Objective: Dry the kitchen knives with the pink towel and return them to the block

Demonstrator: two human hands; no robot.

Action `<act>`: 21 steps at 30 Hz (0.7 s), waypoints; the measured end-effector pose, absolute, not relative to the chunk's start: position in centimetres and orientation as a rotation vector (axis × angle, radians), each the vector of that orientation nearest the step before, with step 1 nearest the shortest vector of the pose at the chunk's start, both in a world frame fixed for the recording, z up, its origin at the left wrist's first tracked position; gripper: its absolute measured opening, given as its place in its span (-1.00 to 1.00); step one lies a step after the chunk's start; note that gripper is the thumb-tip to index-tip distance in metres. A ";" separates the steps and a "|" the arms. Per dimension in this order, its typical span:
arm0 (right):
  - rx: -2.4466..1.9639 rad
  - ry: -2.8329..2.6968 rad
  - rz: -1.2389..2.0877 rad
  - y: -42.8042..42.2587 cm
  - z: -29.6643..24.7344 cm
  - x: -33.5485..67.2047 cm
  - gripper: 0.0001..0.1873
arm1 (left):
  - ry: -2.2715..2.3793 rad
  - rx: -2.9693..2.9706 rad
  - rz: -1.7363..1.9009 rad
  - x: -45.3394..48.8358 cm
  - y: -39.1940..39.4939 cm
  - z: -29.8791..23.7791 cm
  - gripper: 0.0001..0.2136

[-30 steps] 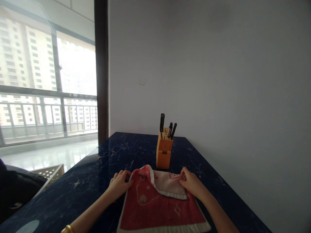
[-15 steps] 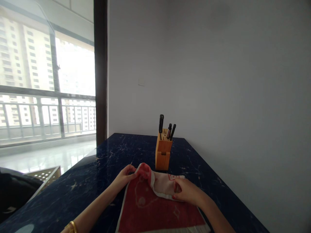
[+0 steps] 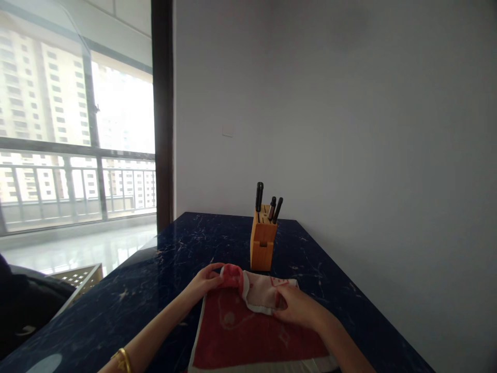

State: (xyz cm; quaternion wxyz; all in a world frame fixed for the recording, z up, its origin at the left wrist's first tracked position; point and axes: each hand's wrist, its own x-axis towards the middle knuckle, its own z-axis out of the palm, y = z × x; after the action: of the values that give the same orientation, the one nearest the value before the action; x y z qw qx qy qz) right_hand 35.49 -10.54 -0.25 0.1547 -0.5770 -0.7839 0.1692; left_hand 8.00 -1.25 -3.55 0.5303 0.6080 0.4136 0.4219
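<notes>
A red towel (image 3: 252, 331) with white trim lies flat on the table, its far part folded back to show a pale underside flap (image 3: 267, 292). My left hand (image 3: 205, 281) grips the red fold at the towel's far left corner. My right hand (image 3: 297, 306) lies over the flap's near edge, with its fingers pinching the cloth. A gold bangle (image 3: 123, 360) circles my left wrist. Beyond the towel, a wooden knife block (image 3: 263, 246) stands close to the fold, holding dark-handled knives (image 3: 267, 203).
The dark blue marble-patterned table (image 3: 163, 259) meets a white wall along its right side. Past its left edge are a glass balcony door, a perforated beige crate (image 3: 79, 277) and a dark soft object (image 3: 23, 305). A wall plate (image 3: 227, 129) sits above.
My right hand has slid nearer and lower on the flap, and my left hand has shifted onto the fold's far corner. The fold now lies lower and flatter.
</notes>
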 end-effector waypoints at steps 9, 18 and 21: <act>-2.175 -1.911 0.178 -10.1 0.5 37.3 -0.78 | 1.061 1.538 0.957 7.6 -1.4 -3.3 -0.41; -2.276 -1.763 0.187 -9.1 -0.6 38.2 -0.74 | 1.043 1.846 0.955 7.3 -1.3 -3.2 -0.70; -2.277 -1.703 0.226 -8.7 -0.9 38.5 -0.70 | 1.072 1.947 0.960 6.9 -1.3 -2.9 -0.75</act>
State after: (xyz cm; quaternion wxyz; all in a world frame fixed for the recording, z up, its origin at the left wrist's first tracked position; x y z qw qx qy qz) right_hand 38.48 -8.74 -0.88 0.1444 -0.7900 -0.5907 0.0784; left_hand 6.91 -1.26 -2.92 0.3524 0.7526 0.4144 0.3710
